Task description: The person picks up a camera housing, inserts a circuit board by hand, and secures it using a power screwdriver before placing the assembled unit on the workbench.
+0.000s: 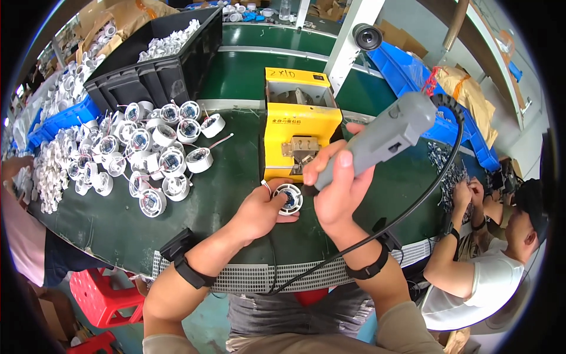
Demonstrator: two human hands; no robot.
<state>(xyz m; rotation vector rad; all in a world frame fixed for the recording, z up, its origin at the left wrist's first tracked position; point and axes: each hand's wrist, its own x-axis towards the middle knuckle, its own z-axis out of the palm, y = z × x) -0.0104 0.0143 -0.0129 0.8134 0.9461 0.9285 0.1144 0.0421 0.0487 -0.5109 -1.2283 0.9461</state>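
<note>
From where I stand, the person at the green bench (230, 171) has both hands close together, just in front of a yellow machine (276, 138) with an open top. The left hand (259, 211) has its grip closed on a white round housing (290, 199), thumb on the near side and fingers reaching underneath, so the dark circuit board inside it faces up. The housing sits low over the bench, at the machine's foot; I cannot tell whether it rests on the surface. The right hand (342, 189) has its grip wrapped around a grey handheld power tool (386, 133), tilted with its narrow end down toward the housing; whether the two touch I can't make out. A black cable (446, 180) loops from the tool's upper end, down across the right forearm to the bench's near edge. To the left lies a pile of similar housings (141, 141), some trailing thin wires, and beside it a heap of small white parts (52, 177). Behind them stands a black crate (144, 85) with more white pieces in it. Off to the right, a seated co-worker (483, 271) has both hands raised beside a heap of small parts (439, 159).
</note>
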